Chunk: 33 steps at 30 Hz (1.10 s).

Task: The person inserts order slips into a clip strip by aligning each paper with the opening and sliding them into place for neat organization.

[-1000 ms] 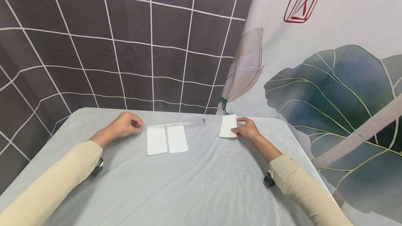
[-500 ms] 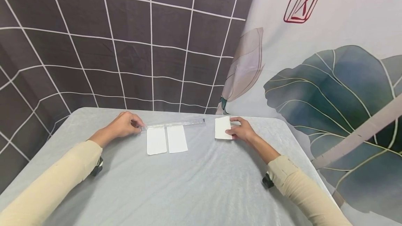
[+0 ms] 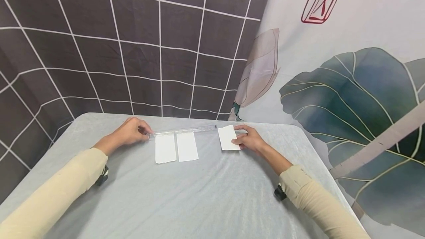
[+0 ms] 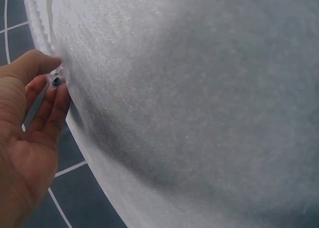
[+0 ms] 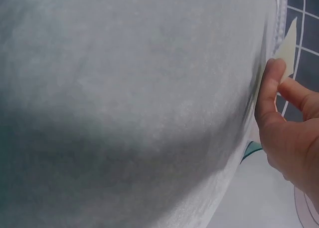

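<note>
A long clear plastic strip-shaped holder (image 3: 206, 128) lies near the table's far edge. Two blank white cards (image 3: 165, 149) stand side by side along it, their upper edges at the strip. My left hand (image 3: 134, 132) pinches the holder's left end between thumb and fingers; in the left wrist view the clear end (image 4: 56, 80) shows between the fingertips. With thumb and fingers my right hand (image 3: 250, 139) pinches a third white card (image 3: 227, 137) by its right side, just right of the holder's right end. That card (image 5: 287, 53) appears nearly edge-on in the right wrist view.
A pale grey cloth covers the table (image 3: 199, 198). Behind it hangs a dark curtain with a white grid (image 3: 179, 62); at the right a white hanging (image 3: 332, 95) shows large leaves. Both sleeved forearms reach in from the front corners.
My right hand has moved left with its card, toward the holder's right end, and the card has turned and tilted a little. The left hand, the holder and the two standing cards stay put.
</note>
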Available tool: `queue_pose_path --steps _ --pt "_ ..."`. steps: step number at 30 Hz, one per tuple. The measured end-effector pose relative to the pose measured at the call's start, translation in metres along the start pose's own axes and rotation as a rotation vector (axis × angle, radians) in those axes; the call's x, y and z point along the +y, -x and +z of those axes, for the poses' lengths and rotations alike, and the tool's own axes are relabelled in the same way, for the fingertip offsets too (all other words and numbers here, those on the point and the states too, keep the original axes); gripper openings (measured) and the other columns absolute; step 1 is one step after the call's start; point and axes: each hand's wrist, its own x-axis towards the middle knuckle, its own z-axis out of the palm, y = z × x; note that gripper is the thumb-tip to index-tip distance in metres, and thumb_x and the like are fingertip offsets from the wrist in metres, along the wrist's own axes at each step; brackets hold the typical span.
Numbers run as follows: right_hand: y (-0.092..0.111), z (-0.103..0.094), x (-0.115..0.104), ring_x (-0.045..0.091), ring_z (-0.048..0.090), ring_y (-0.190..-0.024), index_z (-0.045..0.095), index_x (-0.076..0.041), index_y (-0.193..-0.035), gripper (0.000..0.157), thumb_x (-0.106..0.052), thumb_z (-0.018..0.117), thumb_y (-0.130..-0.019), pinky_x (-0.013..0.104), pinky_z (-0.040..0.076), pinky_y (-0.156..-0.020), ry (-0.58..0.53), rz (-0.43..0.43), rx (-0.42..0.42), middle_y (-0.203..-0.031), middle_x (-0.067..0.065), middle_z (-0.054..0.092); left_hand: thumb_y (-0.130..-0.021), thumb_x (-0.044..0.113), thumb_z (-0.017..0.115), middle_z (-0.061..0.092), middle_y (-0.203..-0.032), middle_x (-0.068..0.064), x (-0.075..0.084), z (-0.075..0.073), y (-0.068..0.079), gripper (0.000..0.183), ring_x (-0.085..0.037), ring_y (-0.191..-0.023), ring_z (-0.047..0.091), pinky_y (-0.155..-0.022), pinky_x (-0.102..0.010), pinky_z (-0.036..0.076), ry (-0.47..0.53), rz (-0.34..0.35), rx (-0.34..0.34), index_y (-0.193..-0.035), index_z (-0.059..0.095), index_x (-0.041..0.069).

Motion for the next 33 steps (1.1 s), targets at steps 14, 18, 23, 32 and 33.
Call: queue_pose_path --steps 14,18,23,32,33 --pt "0.0026 -0.0004 -0.0001 0.012 0.074 -0.091 0.051 -0.003 -0.164 0.072 -0.005 0.082 -0.099 0.025 0.061 -0.078 0.009 0.024 0.006 -0.131 0.024 0.076 -0.079 -0.002 0.089 0.085 -0.104 -0.012 0.0005 -0.0022 0.0009 0.019 -0.018 -0.091 0.069 -0.083 -0.032 0.058 0.006 -0.005 -0.002 -0.096 0.089 0.006" --pt "0.0054 0.0008 -0.0003 0.011 0.073 -0.09 0.05 -0.002 -0.165 0.073 -0.005 0.082 -0.099 0.025 0.061 -0.077 0.003 0.015 0.004 -0.13 0.024 0.076 -0.079 -0.001 0.089 0.085 -0.105 -0.013 0.0013 -0.0007 0.0012 0.019 -0.019 -0.092 0.07 -0.083 -0.032 0.058 0.001 -0.001 -0.002 -0.096 0.089 0.006" --pt "0.0069 0.0023 0.0013 0.011 0.073 -0.09 0.049 -0.001 -0.165 0.074 -0.004 0.082 -0.099 0.026 0.06 -0.077 -0.004 0.012 0.009 -0.131 0.025 0.076 -0.079 -0.002 0.088 0.086 -0.105 -0.012 0.0013 0.0015 0.0018 0.019 -0.019 -0.092 0.07 -0.085 -0.033 0.058 -0.002 -0.002 -0.003 -0.096 0.089 0.007" --pt "0.0062 0.0015 0.0035 0.011 0.069 -0.089 0.051 -0.002 -0.164 0.07 -0.006 0.08 -0.101 0.026 0.058 -0.077 0.021 -0.008 0.022 -0.135 0.029 0.075 -0.079 -0.002 0.088 0.086 -0.103 -0.012 0.0014 -0.0005 0.0007 0.018 -0.017 -0.091 0.069 -0.083 -0.03 0.057 0.005 0.006 -0.001 -0.095 0.089 0.007" --pt "0.0058 0.0015 0.0039 0.011 0.069 -0.089 0.051 -0.002 -0.164 0.07 -0.006 0.08 -0.1 0.026 0.058 -0.077 0.021 -0.007 0.019 -0.135 0.028 0.075 -0.079 -0.002 0.088 0.086 -0.104 -0.012 0.0016 -0.0009 0.0008 0.018 -0.017 -0.091 0.069 -0.083 -0.03 0.057 0.006 0.004 -0.002 -0.095 0.089 0.007"
